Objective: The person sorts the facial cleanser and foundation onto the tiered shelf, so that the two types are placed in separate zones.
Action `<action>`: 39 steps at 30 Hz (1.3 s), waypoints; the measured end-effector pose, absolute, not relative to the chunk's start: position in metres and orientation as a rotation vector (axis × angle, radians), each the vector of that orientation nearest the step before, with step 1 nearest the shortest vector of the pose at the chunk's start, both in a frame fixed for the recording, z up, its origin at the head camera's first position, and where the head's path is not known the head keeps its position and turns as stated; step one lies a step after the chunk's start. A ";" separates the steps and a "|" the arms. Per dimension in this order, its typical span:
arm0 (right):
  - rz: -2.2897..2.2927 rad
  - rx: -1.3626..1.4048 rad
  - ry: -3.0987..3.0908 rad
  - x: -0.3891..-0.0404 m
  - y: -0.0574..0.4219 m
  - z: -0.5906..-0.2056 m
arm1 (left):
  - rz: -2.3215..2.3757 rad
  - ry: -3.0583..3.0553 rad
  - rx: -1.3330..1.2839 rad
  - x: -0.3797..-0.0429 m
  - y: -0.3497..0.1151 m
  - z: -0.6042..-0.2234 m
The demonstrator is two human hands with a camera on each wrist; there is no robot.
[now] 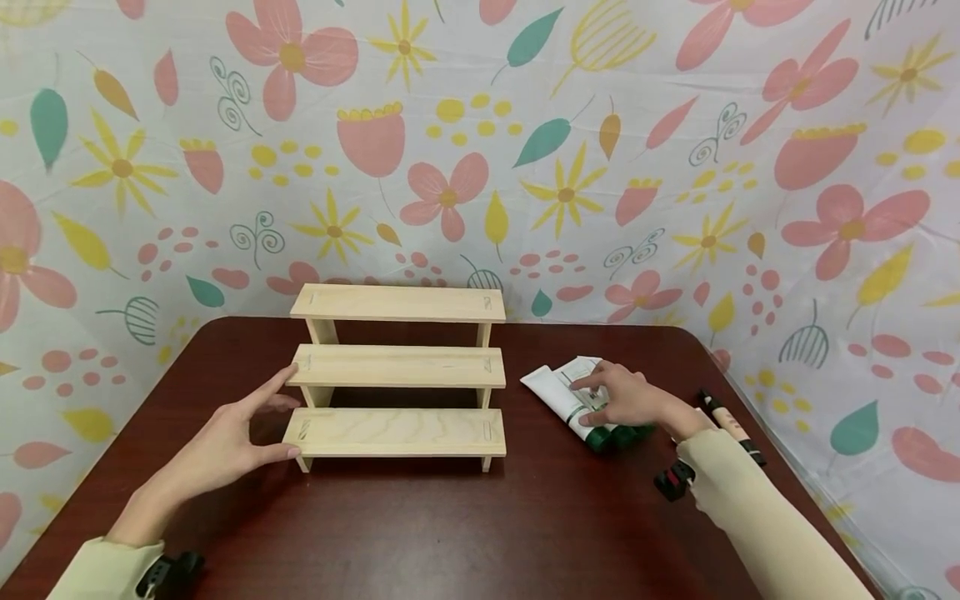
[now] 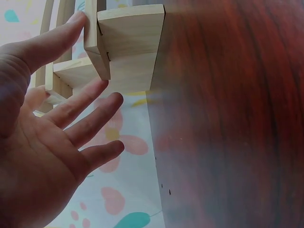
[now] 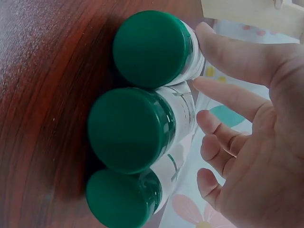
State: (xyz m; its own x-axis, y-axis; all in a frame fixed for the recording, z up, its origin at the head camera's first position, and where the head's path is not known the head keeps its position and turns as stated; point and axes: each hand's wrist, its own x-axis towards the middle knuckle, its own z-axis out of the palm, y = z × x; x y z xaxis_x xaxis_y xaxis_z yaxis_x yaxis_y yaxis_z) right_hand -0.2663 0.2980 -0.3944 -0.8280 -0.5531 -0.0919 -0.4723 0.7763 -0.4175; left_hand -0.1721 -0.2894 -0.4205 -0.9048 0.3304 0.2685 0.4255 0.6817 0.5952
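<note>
A three-tier wooden shelf stand (image 1: 397, 429) stands on the dark red-brown table. My left hand (image 1: 213, 446) is at its left end, fingers spread, the thumb at the lowest tier's front corner and the index finger at the middle tier. To the right of the stand lie white tubes (image 1: 553, 390) with green caps; three caps (image 3: 126, 130) show side by side in the right wrist view. My right hand (image 1: 630, 398) hovers over these tubes with loosely bent fingers. Its thumb and index fingertips are right at the side of the tube nearest the stand.
Near the table's right edge lies a beige item with black ends (image 1: 731, 425), partly behind the right wrist. A floral-patterned cloth (image 1: 450, 108) hangs behind the table and along its right side. Wrist cameras (image 1: 673, 480) are strapped on both arms.
</note>
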 end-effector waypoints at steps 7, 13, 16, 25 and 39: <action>-0.620 -0.856 2.727 -0.268 0.294 -0.394 | -1.031 -2.754 -0.613 -0.172 -0.290 -0.421; -0.659 -0.834 2.693 -0.267 0.291 -0.397 | -1.040 -2.758 -0.626 -0.172 -0.292 -0.419; -0.682 -0.799 2.664 -0.266 0.290 -0.398 | -1.030 -2.762 -0.633 -0.172 -0.293 -0.419; -0.679 -0.806 2.671 -0.267 0.284 -0.398 | -0.985 -2.753 -0.660 -0.176 -0.295 -0.420; -0.529 -0.708 2.651 -0.268 0.275 -0.392 | -1.041 -2.710 -0.640 -0.174 -0.293 -0.422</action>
